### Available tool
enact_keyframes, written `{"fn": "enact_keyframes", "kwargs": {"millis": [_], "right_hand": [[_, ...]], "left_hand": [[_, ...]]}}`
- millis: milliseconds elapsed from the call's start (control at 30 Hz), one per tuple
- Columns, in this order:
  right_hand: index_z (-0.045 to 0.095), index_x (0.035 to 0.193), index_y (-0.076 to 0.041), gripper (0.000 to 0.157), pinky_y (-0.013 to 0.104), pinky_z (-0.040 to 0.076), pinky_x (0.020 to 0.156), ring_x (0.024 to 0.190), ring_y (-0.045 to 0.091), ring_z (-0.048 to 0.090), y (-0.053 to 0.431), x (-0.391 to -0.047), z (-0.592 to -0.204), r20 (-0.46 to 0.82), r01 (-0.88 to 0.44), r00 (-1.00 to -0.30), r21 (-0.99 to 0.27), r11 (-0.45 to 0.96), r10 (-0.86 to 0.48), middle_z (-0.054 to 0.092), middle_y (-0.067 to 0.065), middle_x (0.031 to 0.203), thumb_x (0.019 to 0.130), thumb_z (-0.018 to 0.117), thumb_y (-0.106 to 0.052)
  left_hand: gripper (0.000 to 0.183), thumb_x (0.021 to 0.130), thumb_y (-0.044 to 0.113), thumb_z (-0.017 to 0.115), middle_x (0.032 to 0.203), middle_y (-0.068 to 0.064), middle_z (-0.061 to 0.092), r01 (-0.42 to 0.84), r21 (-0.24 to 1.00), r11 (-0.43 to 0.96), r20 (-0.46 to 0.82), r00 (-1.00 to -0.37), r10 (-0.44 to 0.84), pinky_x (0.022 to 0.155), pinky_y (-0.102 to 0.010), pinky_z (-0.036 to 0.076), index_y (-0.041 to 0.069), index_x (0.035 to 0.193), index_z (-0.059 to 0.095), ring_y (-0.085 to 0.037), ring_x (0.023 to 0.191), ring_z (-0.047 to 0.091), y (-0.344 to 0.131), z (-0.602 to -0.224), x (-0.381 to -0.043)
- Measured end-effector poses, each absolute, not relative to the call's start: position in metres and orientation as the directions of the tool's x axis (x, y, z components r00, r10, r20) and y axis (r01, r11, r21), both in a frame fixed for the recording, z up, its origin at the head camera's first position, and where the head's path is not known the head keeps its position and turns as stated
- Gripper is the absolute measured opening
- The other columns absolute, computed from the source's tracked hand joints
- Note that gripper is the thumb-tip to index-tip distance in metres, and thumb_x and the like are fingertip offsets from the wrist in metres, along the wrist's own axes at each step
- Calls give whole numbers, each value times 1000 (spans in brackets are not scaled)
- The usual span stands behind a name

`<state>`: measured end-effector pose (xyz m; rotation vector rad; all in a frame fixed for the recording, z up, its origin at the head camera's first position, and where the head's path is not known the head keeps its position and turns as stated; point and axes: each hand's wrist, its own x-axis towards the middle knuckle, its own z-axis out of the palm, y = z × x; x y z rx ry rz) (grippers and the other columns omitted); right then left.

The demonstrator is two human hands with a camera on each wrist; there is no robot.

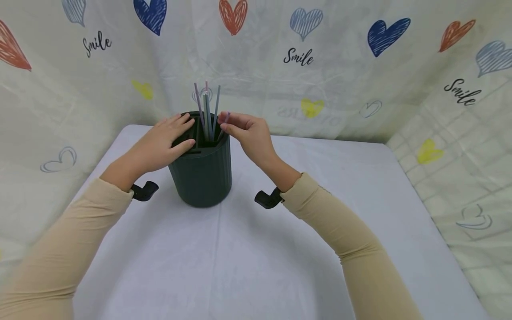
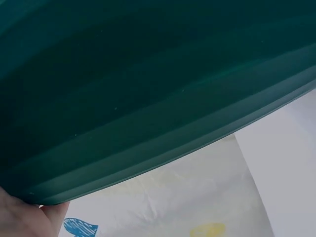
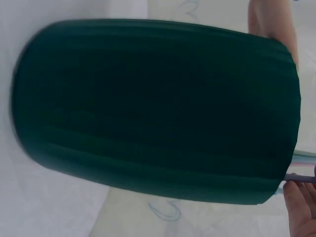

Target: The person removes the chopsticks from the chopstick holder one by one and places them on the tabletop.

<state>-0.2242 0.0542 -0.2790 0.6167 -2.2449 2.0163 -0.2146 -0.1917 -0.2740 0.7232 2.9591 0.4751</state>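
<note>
A dark green ribbed holder (image 1: 202, 180) with a divided top stands upright on the table; it fills much of the left wrist view and the right wrist view. My left hand (image 1: 166, 137) rests on the left part of its rim, fingers spread. At the right edge of the opening, my right hand (image 1: 251, 133) pinches a thin purple stick (image 1: 228, 117) between thumb and fingers; its lower end is inside the holder. Several other thin pastel sticks (image 1: 206, 113) stand in the same compartment, just left of that hand. The left compartments are partly hidden under my left hand.
A white cloth covers the table (image 1: 248, 258). Close behind the holder hangs a pale curtain (image 1: 256, 66) printed with hearts and words. Black wrist-worn devices (image 1: 267, 199) sit below both wrists.
</note>
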Motion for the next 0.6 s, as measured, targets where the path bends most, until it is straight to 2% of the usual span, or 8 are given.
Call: {"fn": "enact_keyframes", "kwargs": {"millis": [200,400,600], "right_hand": [[69,120,5,29,30,56,99,113,21,70,51,-224,-278,302,-305,-929,-952,-22,-212,71,21,120,93,68,-5],[72,113,8,26,32,57,97,103,18,74,54,-223,-266,394,-378,-908,-917,-125,-146,75,17,109,90,71,-2],[70,114,12,28,34,58,96,96,15,75,59,-218,-247,498,-472,-860,-859,-198,-107,77,13,102,88,70,2]], "left_hand": [[71,105,49,37,168,-12,12,431,322,843,28,-894,447,128,-53,2,9,160,19,-34,157,5,-191,-278,-215],[70,104,49,37,168,-11,13,433,320,843,48,-896,442,128,-53,4,9,160,21,-33,157,7,-191,-279,-215],[68,105,46,39,168,-12,15,442,320,838,72,-893,444,128,-52,4,8,159,23,-34,156,8,-193,-281,-214]]}}
